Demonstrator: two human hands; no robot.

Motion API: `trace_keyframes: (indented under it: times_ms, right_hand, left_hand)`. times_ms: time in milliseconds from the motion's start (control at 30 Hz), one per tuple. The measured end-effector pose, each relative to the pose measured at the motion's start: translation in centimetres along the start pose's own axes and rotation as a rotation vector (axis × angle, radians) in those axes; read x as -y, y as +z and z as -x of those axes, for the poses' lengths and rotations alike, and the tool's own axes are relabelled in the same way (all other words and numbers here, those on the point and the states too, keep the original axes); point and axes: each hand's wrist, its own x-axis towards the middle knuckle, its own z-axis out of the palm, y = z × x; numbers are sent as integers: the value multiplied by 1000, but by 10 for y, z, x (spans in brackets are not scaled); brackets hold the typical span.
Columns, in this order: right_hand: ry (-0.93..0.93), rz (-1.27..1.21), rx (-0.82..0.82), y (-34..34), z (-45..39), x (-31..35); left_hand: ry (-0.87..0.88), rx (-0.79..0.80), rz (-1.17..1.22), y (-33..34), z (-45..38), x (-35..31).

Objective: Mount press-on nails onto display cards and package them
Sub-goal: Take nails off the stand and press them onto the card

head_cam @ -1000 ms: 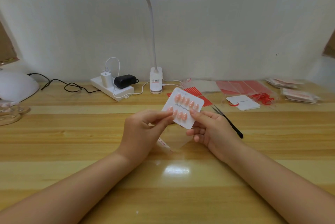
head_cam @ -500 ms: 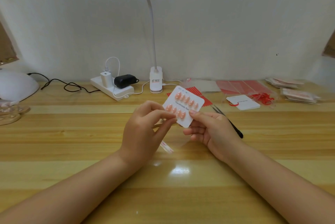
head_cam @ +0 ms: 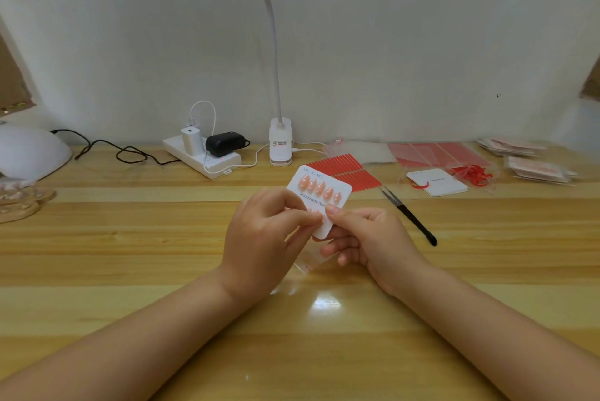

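Note:
A white display card point(head_cam: 319, 196) with pink press-on nails stuck in rows stands tilted above the table's middle. My right hand point(head_cam: 363, 238) pinches its lower right edge, thumb on the front. My left hand point(head_cam: 269, 235) has its fingers curled at the card's lower left, covering the lower row of nails. A clear plastic bag point(head_cam: 310, 258) hangs under the card between both hands; its lower end nearly reaches the wooden table point(head_cam: 162, 271).
Black tweezers point(head_cam: 410, 217) lie right of my hands. Behind are red adhesive strips point(head_cam: 347, 170), a blank white card point(head_cam: 438, 181), red sheets point(head_cam: 435, 154) and packaged sets point(head_cam: 535, 168). A lamp base point(head_cam: 281, 144), power strip point(head_cam: 203, 157) and white dome lamp point(head_cam: 29, 150) line the back.
My left fingers have slid right over the card's lower row of nails. Both hands drew closer together, and the bag has risen further up round the card's bottom.

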Motion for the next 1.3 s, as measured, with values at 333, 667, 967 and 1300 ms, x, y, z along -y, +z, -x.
trace_keyframes:
  times_ms: [333, 667, 967, 1300]
  right_hand:
    - [-9, 16, 3, 1, 1, 1]
    - [-24, -11, 1, -1, 1, 1]
    - [-69, 42, -8, 0, 2, 1]
    - [-80, 85, 28, 1, 3, 0]
  left_hand:
    - [33, 60, -32, -1, -1, 0]
    - [27, 108, -13, 0, 1, 0]
    - [-15, 55, -114, 1, -1, -2]
    - [6, 33, -137, 3, 0, 0]
